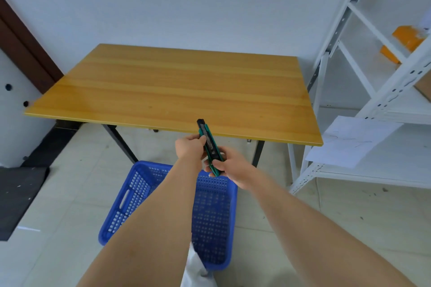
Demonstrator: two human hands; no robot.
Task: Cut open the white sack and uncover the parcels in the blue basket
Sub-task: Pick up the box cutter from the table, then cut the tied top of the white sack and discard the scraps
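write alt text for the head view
Both hands, left hand and right hand, hold a green utility knife above a blue basket on the floor, before a wooden table. White sack peeks between the forearms.

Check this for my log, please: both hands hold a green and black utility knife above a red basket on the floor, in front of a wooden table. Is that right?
Not quite: the basket is blue, not red, as the head view shows. The rest stands: the left hand and the right hand both hold the green and black utility knife above the basket on the floor, in front of the wooden table.
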